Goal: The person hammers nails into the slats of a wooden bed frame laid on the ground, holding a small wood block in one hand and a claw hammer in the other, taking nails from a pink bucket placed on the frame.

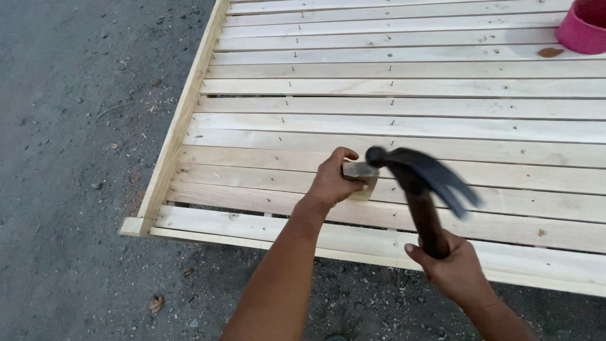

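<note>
Gravelly ground under a slatted wood panel (404, 88), most slats already nailed. Left hand (333, 182) pinches a small wood block (362, 175) on a near slat; right hand (456, 270) clamps a claw hammer (418, 183) (blurred, probably mid-swing). Nearest slats look unfinished.

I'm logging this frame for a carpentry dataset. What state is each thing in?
Left hand: closed on a small wooden block, pressing it to the slats.
Right hand: gripping the hammer by its handle.
Hammer: raised, motion-blurred, head near the block.
Slatted wooden panel: lying flat on the ground, nails showing.
Pink container: standing on the panel, partly cut off.
</note>
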### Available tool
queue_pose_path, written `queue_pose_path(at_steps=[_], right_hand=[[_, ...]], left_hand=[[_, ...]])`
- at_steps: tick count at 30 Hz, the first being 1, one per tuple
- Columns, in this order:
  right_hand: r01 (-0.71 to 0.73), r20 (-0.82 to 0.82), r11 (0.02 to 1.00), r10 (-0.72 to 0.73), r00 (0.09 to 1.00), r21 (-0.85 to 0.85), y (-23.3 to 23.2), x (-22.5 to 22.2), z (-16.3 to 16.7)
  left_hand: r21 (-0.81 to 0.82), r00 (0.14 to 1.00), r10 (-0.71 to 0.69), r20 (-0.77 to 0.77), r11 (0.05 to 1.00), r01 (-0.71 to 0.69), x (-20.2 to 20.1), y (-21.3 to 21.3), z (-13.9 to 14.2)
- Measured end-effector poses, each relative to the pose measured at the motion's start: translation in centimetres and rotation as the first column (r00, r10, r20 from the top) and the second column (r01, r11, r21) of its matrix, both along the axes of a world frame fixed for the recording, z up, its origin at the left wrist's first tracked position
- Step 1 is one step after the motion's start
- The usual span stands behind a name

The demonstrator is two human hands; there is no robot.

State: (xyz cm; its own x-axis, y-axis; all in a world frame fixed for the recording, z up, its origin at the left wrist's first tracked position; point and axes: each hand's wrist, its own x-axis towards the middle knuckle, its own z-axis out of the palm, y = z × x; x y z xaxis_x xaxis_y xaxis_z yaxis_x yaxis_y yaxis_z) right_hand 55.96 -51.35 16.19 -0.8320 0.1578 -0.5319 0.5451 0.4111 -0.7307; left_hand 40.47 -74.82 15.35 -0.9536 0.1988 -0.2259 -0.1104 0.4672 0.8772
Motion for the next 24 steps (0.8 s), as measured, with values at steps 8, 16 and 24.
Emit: queue_pose_path(at_steps=[8, 16, 24], right_hand=[[0.014, 0.074, 0.999, -0.017, 0.997, 0.049, 0.5, 0.0, -0.1], [-0.164, 0.149, 0.954, 0.130, 0.980, 0.251, 2.0, -1.8, 2.4], [-0.094, 0.121, 0.993, 0.084, 0.989, 0.078, 1.6, -0.9, -0.1]], left_hand=[[0.101, 0.999, 0.008, 0.039, 0.995, -0.012, 0.3, 0.3, -0.2], [0.060, 1.000, 0.016, -0.016, 0.998, -0.015, -0.1, 0.6, -1.6], [0.149, 0.996, 0.010, -0.088, 0.989, 0.003, -0.2, 0.9, -2.9]])
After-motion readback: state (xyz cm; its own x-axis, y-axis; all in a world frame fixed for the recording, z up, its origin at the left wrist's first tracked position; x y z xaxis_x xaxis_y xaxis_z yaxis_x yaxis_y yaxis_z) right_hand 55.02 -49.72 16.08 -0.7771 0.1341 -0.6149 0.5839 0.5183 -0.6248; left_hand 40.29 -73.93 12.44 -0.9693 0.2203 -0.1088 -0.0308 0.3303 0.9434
